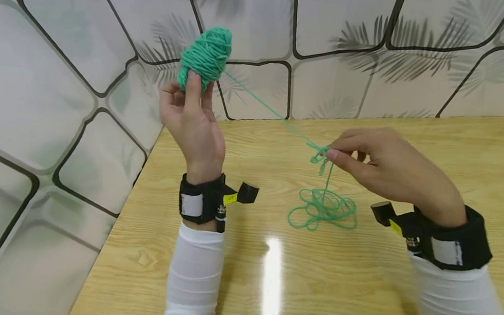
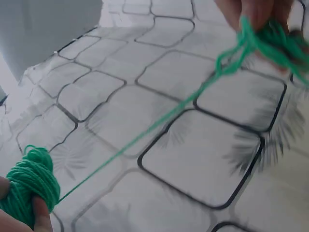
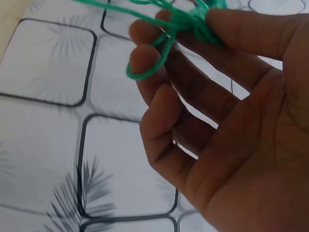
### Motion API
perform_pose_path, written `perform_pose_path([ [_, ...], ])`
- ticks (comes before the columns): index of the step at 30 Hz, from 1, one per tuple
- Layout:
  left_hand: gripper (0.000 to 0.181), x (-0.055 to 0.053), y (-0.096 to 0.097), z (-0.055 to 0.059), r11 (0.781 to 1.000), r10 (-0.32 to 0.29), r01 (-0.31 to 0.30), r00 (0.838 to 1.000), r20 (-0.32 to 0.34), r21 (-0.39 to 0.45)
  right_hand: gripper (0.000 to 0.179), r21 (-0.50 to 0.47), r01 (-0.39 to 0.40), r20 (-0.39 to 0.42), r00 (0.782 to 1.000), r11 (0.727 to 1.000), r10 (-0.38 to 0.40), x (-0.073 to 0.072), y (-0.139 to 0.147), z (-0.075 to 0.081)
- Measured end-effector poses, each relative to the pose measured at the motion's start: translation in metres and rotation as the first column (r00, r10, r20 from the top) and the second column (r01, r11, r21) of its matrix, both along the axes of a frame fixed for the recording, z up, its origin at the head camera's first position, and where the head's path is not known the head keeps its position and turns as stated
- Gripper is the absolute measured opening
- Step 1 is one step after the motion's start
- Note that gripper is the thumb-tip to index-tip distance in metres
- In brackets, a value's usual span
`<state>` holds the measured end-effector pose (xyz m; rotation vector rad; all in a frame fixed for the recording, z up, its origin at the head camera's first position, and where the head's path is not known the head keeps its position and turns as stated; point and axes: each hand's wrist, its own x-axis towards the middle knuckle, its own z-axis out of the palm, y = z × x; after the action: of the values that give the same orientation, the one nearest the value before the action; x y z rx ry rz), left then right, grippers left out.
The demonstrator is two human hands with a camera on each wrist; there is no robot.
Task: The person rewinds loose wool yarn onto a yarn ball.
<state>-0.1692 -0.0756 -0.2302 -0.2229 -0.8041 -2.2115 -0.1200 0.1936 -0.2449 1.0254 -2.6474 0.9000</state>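
At far left, a patterned wall (image 1: 41, 89) of pale panels in dark outlines. In front of it, a raised left hand (image 1: 197, 124), thumb and fingertips bent round the lower end of a green yarn ball (image 1: 206, 52), gripping it slightly tilted, well above the wooden table (image 1: 335, 280). Below, a black wristband (image 1: 203, 198) and white sleeve (image 1: 195, 270). From the ball rightward, a straight strand (image 2: 120, 153), sloping down to a small green tangle (image 1: 320, 152). Under the tangle, on the table, a heap of loose loops (image 1: 327, 211), joined to it by a rising line. Farther right, a right hand (image 1: 379, 159), thumb and forefinger pinching the tangle, other fingers loosely curled, one loop across a fingertip.
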Motion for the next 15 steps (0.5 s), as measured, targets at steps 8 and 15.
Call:
perform_pose_path([
  [8, 0.020, 0.007, 0.003, 0.005, 0.920, 0.259, -0.288, 0.956, -0.138, -0.266, 0.017, 0.069, 0.204, 0.198, 0.956, 0.976, -0.214, -0.022, 0.041, -0.010],
  [15, 0.017, 0.022, 0.003, 0.016, 0.937, 0.261, -0.299, 0.942, -0.210, -0.180, 0.037, 0.311, 0.333, 0.308, 0.850, 0.890, -0.426, -0.057, 0.070, -0.035],
])
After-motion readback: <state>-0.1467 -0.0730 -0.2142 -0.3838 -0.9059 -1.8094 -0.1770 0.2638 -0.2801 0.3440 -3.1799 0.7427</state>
